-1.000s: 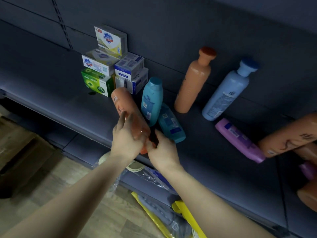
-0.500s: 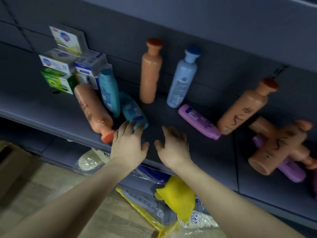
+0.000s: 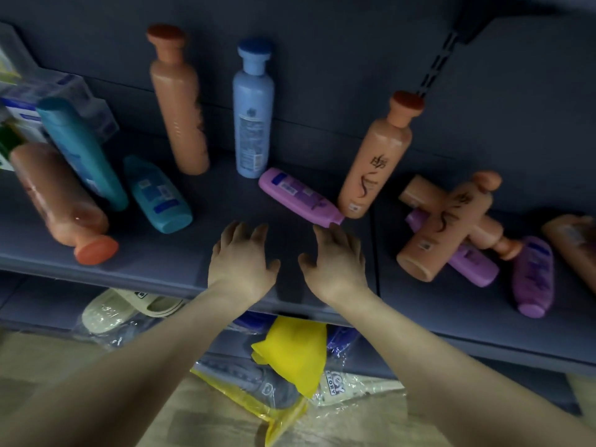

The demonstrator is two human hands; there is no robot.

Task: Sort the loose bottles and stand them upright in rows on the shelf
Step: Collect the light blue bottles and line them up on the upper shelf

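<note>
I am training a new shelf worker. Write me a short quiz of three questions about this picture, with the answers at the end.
1. True or false: the left hand and the right hand hold nothing.
2. The purple bottle near the right hand's fingertips: A stands upright; B lies on its side; C stands on its cap.
3. What colour is the cap of the pale blue bottle that stands at the back?

Key: 1 true; 2 B; 3 dark blue.
</note>
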